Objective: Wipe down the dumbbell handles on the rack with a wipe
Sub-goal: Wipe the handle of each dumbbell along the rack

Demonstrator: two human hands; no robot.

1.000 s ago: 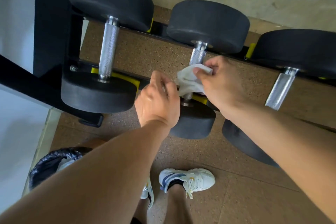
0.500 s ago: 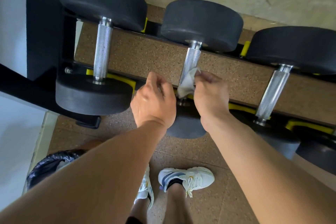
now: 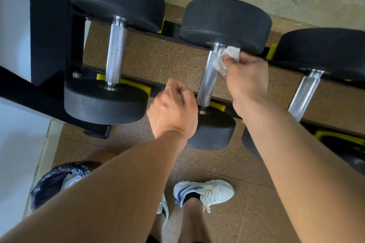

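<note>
**Wipe at the top of the middle dumbbell handle**

Standing over the black steel dumbbell rack (image 3: 49, 25), a person reaches both bare arms down to it. The right hand (image 3: 246, 77) pinches a crumpled white wipe (image 3: 227, 59) between curled fingers and presses it against the upper end of the knurled silver metal handle of the middle dumbbell (image 3: 208, 79), just below the far black rubber head (image 3: 225, 21). The wipe is bunched and creased, covering only the right side of the bar there; the rest of the bar below it shows bare, cross-hatched and shiny. The left hand (image 3: 173, 110) hangs just left of the same handle near its lower end, its fingers curled into a loose fist that holds nothing visible; whether a knuckle touches the bar cannot be told.

The near round head of the middle dumbbell (image 3: 213, 130) is partly hidden behind the left wrist. To the left rests a larger dumbbell with a matching knurled handle (image 3: 115, 53), untouched. To the right, a third handle (image 3: 304, 94) is cut off at its lower end by the right forearm. Yellow plastic saddles (image 3: 142, 87) cradle the heads on the rails.

Speckled brown cork-like flooring (image 3: 217, 163) lies beneath. A white and blue trainer (image 3: 205, 191) stands on it, and a bin lined with a black plastic bag (image 3: 53, 179) sits at lower left, partly behind the left forearm.
</note>
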